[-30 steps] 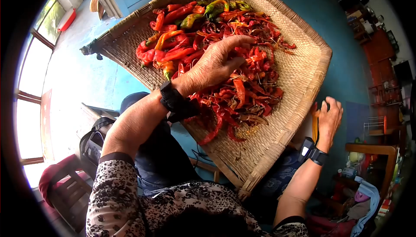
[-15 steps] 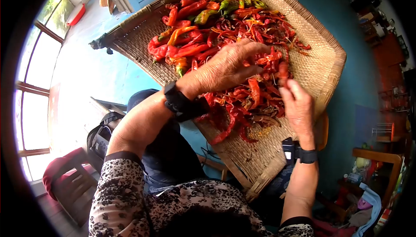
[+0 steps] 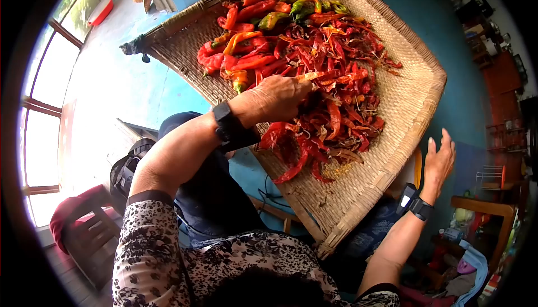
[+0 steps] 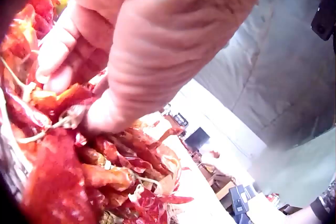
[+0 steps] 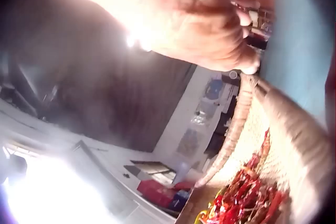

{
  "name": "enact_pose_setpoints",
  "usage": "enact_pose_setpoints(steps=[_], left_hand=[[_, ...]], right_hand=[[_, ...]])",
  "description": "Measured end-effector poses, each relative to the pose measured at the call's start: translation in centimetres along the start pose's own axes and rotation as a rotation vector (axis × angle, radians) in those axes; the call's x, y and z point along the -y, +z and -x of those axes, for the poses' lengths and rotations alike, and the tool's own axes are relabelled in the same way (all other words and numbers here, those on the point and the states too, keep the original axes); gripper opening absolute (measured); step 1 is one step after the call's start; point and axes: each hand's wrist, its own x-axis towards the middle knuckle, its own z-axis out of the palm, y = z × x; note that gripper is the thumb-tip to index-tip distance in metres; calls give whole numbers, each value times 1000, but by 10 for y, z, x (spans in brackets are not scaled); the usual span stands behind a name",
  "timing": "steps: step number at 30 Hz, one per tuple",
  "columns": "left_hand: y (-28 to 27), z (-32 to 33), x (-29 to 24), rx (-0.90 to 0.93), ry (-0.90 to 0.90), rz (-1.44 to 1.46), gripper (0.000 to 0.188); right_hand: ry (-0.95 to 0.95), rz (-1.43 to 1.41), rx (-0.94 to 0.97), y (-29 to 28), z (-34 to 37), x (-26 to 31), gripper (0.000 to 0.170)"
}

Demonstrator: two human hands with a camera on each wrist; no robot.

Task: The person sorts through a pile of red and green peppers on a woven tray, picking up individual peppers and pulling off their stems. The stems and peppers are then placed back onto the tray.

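My left hand (image 3: 276, 98) reaches over the heap of red dried peppers (image 3: 336, 117) in a woven tray (image 3: 412, 91). Its fingers curl down and pinch a red-orange pepper (image 4: 65, 98), with more peppers (image 4: 107, 176) below them. Part of the grip is hidden by the back of the hand in the head view. Beyond the tray's right edge, my right hand (image 3: 439, 164) hangs with its fingers spread and nothing visible in it. The right wrist view shows that hand (image 5: 210, 29) above the tray's rim (image 5: 239, 124).
Plumper red peppers (image 3: 252, 60) and a green one (image 3: 273, 21) lie at the tray's upper left. An orange-edged container (image 3: 418, 168) is partly hidden beside the right wrist. A wooden chair (image 3: 92, 239) stands at lower left, and cluttered shelves line the right.
My right hand came in over the peppers, held a red one, then moved back out right without it. My left fingers, extended before, are now curled down around a pepper.
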Motion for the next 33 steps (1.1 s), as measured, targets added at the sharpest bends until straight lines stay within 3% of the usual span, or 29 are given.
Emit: enact_pose_setpoints(steps=[1, 3, 6, 8, 11, 13, 16, 19, 21, 22, 24, 27, 31, 33], left_hand=[[-2, -5, -4, -4, 2, 1, 53], [-4, -14, -12, -144, -5, 89, 48], [-8, -30, -20, -308, 92, 224, 40], [-9, -40, -24, -392, 176, 450, 32], [-22, -43, -36, -403, 153, 658, 33], [-26, -44, -34, -390, 134, 701, 33], [-26, -41, -27, -336, 65, 828, 29], [-26, -37, -20, -388, 80, 720, 22], [-31, -36, -19, -360, 50, 689, 19], [-32, -35, -18, -326, 23, 656, 17], [-30, -36, -20, -357, 54, 636, 16], [-26, -41, -24, -401, 103, 624, 18], [-23, -47, -28, -390, 92, 693, 23], [-28, -46, -32, -375, 74, 683, 23]], right_hand=[[-131, -158, -156, -2, -3, 16, 27], [-236, -449, -130, 0, -2, 51, 23], [-251, -747, 321, -3, 14, 114, 29], [-434, -694, 378, 5, 20, 139, 34], [-501, -722, 473, 20, 24, 156, 37], [-501, -733, 470, 25, 25, 158, 37], [-345, -882, 434, 28, 26, 149, 33], [-241, -1033, 485, 27, 25, 132, 30], [-148, -1213, 378, 13, 23, 111, 27], [-132, -1145, 333, 3, 20, 101, 25], [-125, -1086, 59, 2, 13, 73, 21], [3, -913, -96, -4, -2, 27, 19], [197, -638, 19, -2, -6, -19, 18], [-191, -55, -180, 9, -3, -21, 13]])
